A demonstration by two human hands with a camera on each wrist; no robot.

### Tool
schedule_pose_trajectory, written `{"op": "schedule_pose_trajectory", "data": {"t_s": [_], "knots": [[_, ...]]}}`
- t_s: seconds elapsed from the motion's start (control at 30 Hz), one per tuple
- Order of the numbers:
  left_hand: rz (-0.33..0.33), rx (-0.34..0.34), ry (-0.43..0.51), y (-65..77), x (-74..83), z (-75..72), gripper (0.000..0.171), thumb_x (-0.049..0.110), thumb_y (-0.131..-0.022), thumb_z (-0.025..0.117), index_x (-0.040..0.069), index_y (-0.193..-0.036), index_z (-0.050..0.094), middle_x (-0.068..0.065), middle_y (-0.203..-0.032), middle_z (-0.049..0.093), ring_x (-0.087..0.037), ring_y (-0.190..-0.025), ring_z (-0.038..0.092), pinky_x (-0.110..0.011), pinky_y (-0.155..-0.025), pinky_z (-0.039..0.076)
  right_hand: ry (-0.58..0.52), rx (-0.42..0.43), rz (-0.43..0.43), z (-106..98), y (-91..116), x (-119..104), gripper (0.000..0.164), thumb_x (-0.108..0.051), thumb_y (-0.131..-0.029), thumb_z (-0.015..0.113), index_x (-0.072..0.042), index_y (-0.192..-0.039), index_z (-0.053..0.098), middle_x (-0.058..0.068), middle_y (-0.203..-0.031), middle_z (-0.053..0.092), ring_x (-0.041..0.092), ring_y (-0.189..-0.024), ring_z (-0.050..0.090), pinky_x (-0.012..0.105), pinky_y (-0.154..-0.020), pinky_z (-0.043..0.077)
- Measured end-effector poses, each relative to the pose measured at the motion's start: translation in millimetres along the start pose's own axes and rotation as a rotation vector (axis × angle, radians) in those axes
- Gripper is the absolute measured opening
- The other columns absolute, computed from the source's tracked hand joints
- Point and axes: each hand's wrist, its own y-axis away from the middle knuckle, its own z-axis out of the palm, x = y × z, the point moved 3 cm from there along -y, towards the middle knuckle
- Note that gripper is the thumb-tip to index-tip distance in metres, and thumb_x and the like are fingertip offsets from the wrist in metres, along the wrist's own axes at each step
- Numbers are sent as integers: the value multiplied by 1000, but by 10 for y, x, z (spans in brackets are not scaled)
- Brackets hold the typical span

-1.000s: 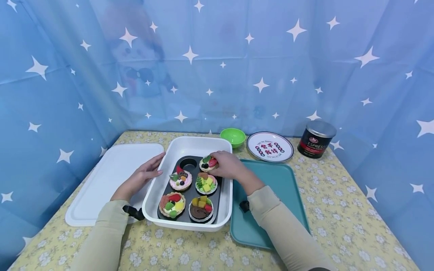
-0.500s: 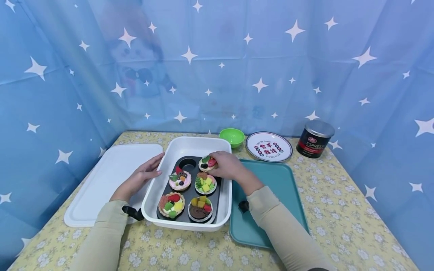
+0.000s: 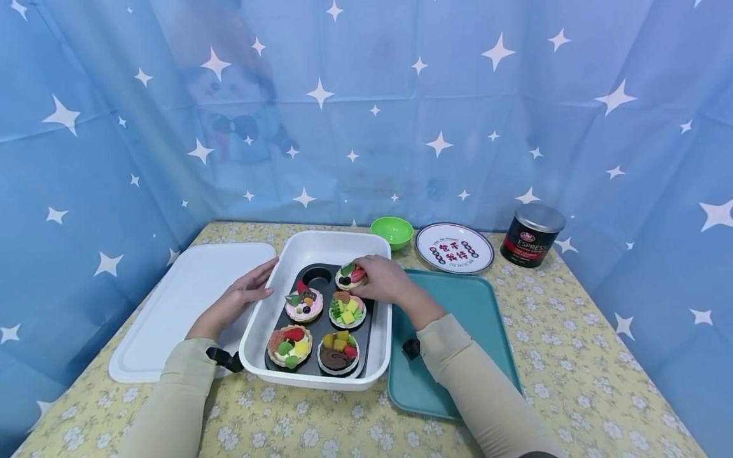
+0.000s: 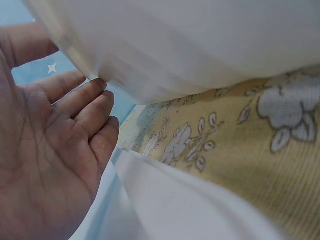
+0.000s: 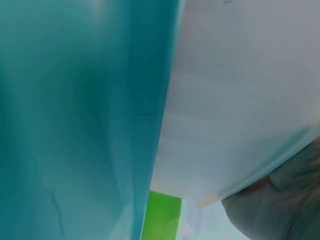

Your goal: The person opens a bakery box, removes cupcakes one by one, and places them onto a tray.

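My right hand (image 3: 385, 278) reaches over the right wall of a white basin (image 3: 258, 362) and grips a fruit tart (image 3: 347, 277) at the far right cup of a black muffin tin (image 3: 321, 375). Several other topped tarts sit in the tin, among them a chocolate one (image 3: 338, 357) and a pink one (image 3: 303, 306). The far left cup (image 3: 317, 277) shows its bare black inside. My left hand (image 4: 55, 130) has its fingers extended, fingertips at the basin's left rim. In the right wrist view the basin wall hides most of the right hand (image 5: 280, 210).
A white tray (image 3: 172, 318) lies left of the basin, a teal tray (image 3: 441, 381) right of it beneath my right forearm. Behind stand a green bowl (image 3: 392, 231), a patterned plate (image 3: 455, 248) and an espresso tin (image 3: 532, 235). A blue star curtain (image 3: 366, 127) surrounds the table.
The head view has shifted very slightly. Both hands, the basin and the tarts keep their places.
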Motion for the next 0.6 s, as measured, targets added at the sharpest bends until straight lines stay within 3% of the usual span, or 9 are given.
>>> {"op": "schedule_pose_trajectory", "data": {"t_s": [0.4,0.6], "knots": [[13,-19,-2,1,4,6,72,18,-101,57,22,-163,19,-4,-167,17,-31,-153,13,-60,-120,11,-38,34,-51,9,12,-5,65,-40,-91,74,-11,-145,52,6,-132,59,19,-112,59,36,-90,52],[35,-32,3,16,0,9,72,16,-102,55,21,-163,17,-5,-168,15,-31,-153,12,-60,-119,11,-50,57,-67,-8,3,1,65,-40,-90,74,-10,-143,53,6,-130,60,17,-107,60,35,-87,53]]}}
